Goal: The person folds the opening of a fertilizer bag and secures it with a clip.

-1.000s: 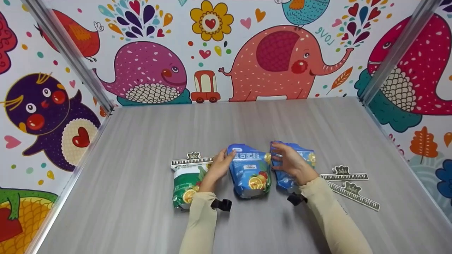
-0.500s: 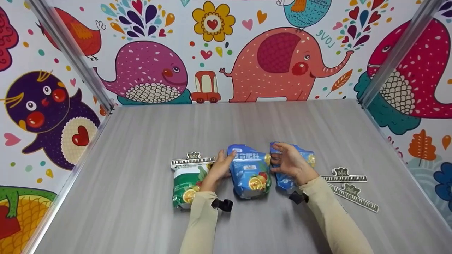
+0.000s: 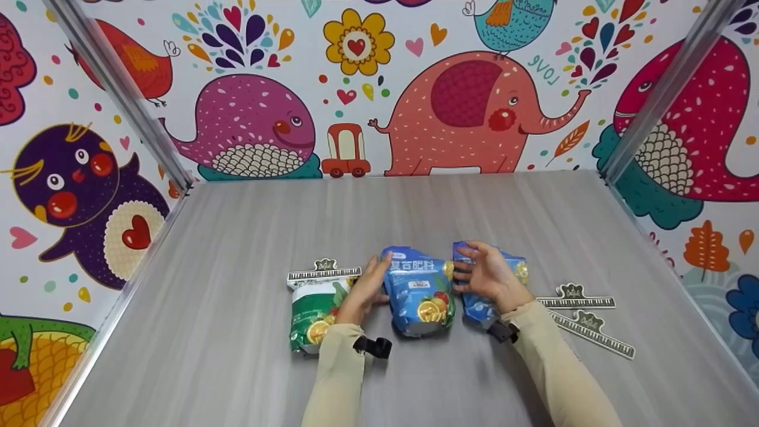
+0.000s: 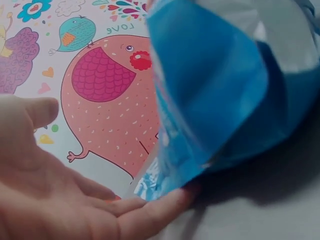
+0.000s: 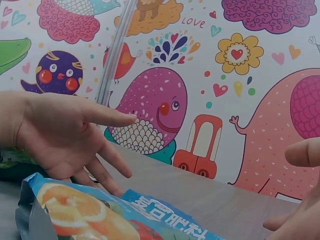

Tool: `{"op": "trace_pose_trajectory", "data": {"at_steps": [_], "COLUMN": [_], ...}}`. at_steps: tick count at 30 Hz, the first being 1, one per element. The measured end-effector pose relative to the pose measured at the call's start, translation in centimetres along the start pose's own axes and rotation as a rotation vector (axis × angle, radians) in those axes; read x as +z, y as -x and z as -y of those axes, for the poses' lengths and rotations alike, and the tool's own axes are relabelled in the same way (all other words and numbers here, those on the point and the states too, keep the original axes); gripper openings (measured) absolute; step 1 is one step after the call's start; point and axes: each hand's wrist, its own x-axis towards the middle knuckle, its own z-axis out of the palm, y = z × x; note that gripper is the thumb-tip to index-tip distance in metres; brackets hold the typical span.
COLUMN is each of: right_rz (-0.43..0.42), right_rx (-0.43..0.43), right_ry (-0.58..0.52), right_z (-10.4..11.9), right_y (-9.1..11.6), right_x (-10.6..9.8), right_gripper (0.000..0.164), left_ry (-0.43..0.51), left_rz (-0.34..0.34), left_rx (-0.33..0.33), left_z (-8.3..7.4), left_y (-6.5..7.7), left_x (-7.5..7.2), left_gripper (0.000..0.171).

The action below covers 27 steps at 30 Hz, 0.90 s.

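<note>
A blue fertilizer bag with printed fruit lies in the middle of the table. At its left side is my left hand, fingers extended; in the left wrist view the fingertips of this hand reach the lower edge of the blue bag. My right hand is at the bag's right side, fingers spread and loosely bent, nothing gripped. It partly covers a second blue bag. The right wrist view shows both palms facing each other across the printed bag.
Left of my left hand lies a green-and-white bag with a piano-keyboard clip across its top. Two similar clips, one behind and one in front, lie at the right. Printed walls enclose the table.
Both hands stay at the sides of the middle blue bag with only slight finger movement. The head view has tilted a little, so the scene sits slightly lower.
</note>
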Motion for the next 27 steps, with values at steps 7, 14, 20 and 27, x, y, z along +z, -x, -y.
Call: {"op": "trace_pose_trajectory", "data": {"at_steps": [7, 14, 20, 27], "right_rz": [-0.027, -0.037, 0.004, 0.056], "right_rx": [0.003, 0.008, 0.017, 0.030], "right_ry": [-0.040, -0.054, -0.070, -0.044], "right_z": [0.02, 0.08, 0.34, 0.59], "right_y": [-0.09, 0.12, 0.52, 0.84], "right_x": [0.04, -0.22, -0.33, -0.58], "right_gripper": [0.051, 0.028, 0.034, 0.045], "left_ry": [0.069, 0.131, 0.176, 0.273], "left_rz": [0.035, 0.044, 0.058, 0.131], "left_rx": [0.007, 0.011, 0.014, 0.043], "left_z": [0.05, -0.13, -0.44, -0.65], "left_y": [-0.17, -0.12, 0.07, 0.16], "left_x": [-0.36, -0.48, -0.55, -0.95], "left_gripper": [0.078, 0.073, 0.069, 0.073]}}
